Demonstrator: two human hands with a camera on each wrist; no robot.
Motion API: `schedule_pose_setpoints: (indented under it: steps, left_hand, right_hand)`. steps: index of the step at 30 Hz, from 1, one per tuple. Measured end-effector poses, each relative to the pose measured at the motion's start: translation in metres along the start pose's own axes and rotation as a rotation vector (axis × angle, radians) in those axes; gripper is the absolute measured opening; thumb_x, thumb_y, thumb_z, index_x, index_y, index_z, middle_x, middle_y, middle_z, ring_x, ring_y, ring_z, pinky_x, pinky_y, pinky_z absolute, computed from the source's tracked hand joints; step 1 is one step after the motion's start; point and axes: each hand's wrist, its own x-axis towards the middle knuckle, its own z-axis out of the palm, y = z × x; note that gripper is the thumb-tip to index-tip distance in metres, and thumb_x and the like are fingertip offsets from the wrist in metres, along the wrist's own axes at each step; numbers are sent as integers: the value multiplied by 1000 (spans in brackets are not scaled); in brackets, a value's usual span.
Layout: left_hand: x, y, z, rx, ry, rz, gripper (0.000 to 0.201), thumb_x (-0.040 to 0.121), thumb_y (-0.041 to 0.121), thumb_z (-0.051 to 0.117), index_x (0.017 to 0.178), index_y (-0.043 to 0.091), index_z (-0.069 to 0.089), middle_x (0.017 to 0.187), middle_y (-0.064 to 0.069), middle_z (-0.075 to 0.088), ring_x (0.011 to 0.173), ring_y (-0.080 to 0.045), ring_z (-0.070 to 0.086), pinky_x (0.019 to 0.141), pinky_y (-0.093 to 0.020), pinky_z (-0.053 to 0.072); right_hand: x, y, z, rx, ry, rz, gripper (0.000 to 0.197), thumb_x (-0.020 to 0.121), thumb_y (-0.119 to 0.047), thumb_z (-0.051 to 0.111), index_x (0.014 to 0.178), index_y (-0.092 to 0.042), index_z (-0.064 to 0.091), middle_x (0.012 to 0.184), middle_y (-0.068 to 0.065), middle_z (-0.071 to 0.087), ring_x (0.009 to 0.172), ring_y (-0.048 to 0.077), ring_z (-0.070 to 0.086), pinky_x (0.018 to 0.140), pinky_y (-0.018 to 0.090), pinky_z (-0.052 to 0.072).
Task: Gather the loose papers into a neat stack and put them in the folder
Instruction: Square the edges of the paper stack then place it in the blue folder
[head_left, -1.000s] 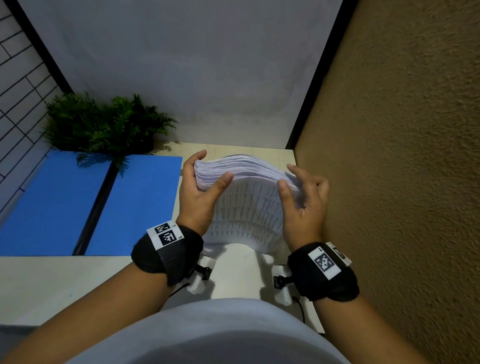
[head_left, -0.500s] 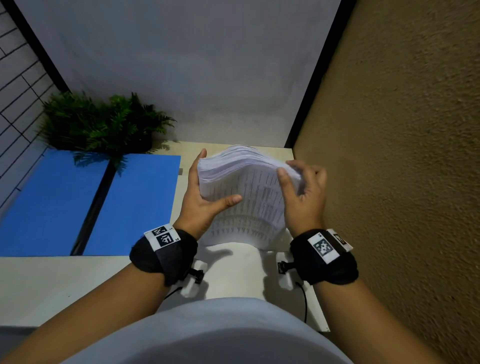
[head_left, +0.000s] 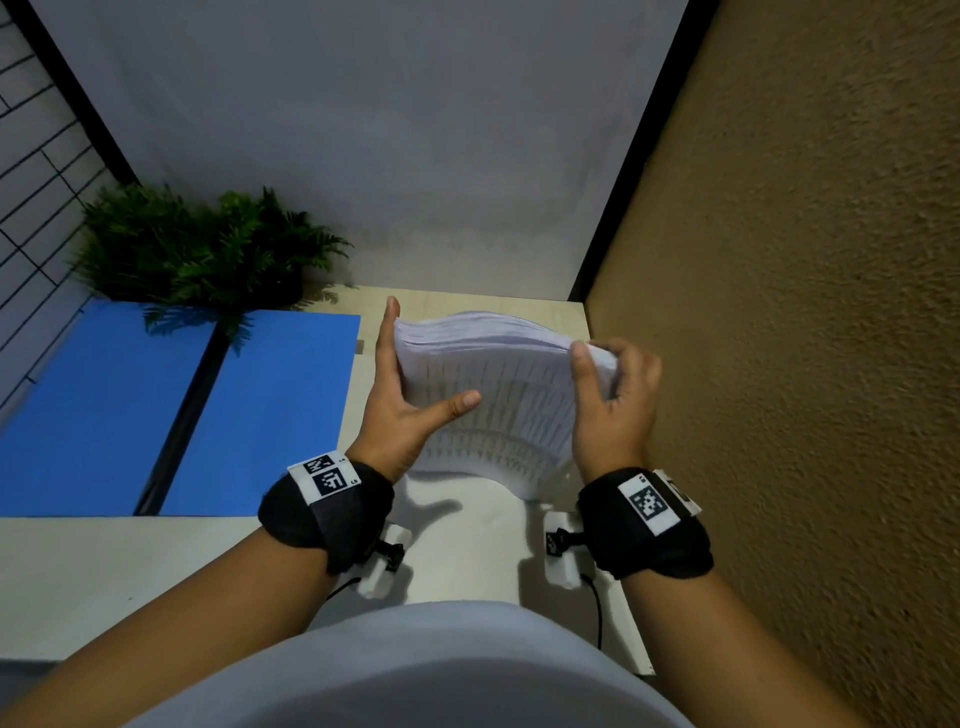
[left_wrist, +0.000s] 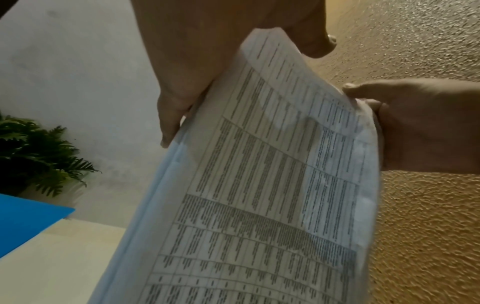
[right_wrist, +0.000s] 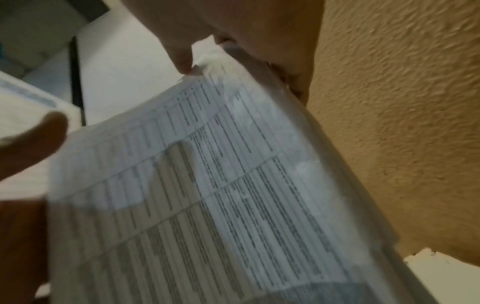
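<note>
A thick stack of printed papers (head_left: 509, 405) stands on its lower edge on the table, bowed toward me. My left hand (head_left: 397, 410) holds its left side, thumb across the front sheet and fingers straight up behind the edge. My right hand (head_left: 618, 410) grips the upper right corner, thumb in front and fingers curled over the top. In the left wrist view the stack (left_wrist: 259, 185) shows table print between the left hand (left_wrist: 187, 72) and the right hand (left_wrist: 420, 127). The right wrist view shows the stack (right_wrist: 207, 195) blurred. An open blue folder (head_left: 104, 415) lies flat to the left.
A green fern plant (head_left: 208, 249) stands at the back left, partly over the folder. A rough ochre wall (head_left: 805, 364) runs close along the right of the pale table (head_left: 130, 571). A grey panel closes the back.
The stack rose a little and came back down more upright. My left thumb slid lower on the front sheet and the left fingers straightened along the edge. The right hand kept its grip.
</note>
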Motion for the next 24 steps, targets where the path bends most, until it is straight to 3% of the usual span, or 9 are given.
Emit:
schedule_pose_setpoints:
  steps: [4, 7, 10, 13, 15, 18, 20, 24]
  left_hand:
    - [3, -7, -1, 14, 31, 2, 120, 62, 39, 89, 154, 39, 11, 152, 10, 37, 136, 2, 41, 107, -20, 42]
    - [9, -11, -4, 23, 49, -54, 109, 61, 35, 91, 149, 32, 26, 141, 10, 46, 127, 3, 47, 99, -18, 47]
    - [17, -8, -2, 17, 21, -120, 82, 62, 23, 90, 135, 20, 51, 123, 9, 61, 113, -6, 60, 84, -16, 52]
    - [24, -6, -1, -39, 28, -161, 54, 66, 14, 87, 116, 11, 67, 106, 1, 73, 104, -18, 67, 75, -17, 54]
    - [27, -9, -4, -46, 8, -195, 54, 67, 15, 87, 117, 13, 68, 108, -1, 75, 105, -18, 68, 77, -20, 55]
    - [31, -9, -2, -56, 13, -278, 48, 68, 13, 87, 112, 20, 70, 107, -2, 75, 106, -20, 67, 81, -30, 54]
    - [36, -2, 1, -73, 64, -277, 41, 67, 11, 87, 104, 19, 71, 102, -1, 75, 102, -20, 68, 80, -31, 54]
    - [42, 15, -6, -65, 77, -217, 45, 64, 18, 87, 105, 14, 71, 99, -1, 75, 97, -17, 68, 80, -31, 54]
  right_hand:
    - [-1, 2, 1, 6, -107, -53, 42, 78, -58, 60, 110, -34, 50, 115, -10, 42, 106, 4, 50, 88, 30, 51]
    - [0, 9, 1, 205, -42, 192, 66, 63, -67, 72, 117, -47, 40, 123, -6, 54, 112, 14, 58, 91, 43, 54]
    - [0, 13, 0, 331, -136, 297, 74, 61, -50, 82, 121, -37, 41, 119, -5, 60, 108, 12, 62, 89, 42, 56]
    - [2, 17, -1, 388, -126, 350, 66, 58, -48, 83, 113, -40, 47, 117, -3, 63, 107, 15, 64, 86, 41, 56]
    - [9, 24, 1, 388, -161, 437, 63, 58, -43, 86, 111, -37, 54, 114, 0, 66, 106, 19, 65, 88, 45, 56]
    - [15, 27, 9, 359, -359, 507, 49, 66, -10, 84, 110, -19, 64, 111, 8, 70, 108, 27, 64, 91, 52, 54]
    - [20, 24, 12, 344, -329, 518, 37, 70, 1, 77, 102, -15, 67, 105, 10, 70, 106, 30, 64, 91, 52, 54]
    - [25, 12, 1, 394, -284, 486, 29, 72, -3, 77, 96, -18, 67, 102, 6, 71, 101, 20, 66, 89, 43, 55]
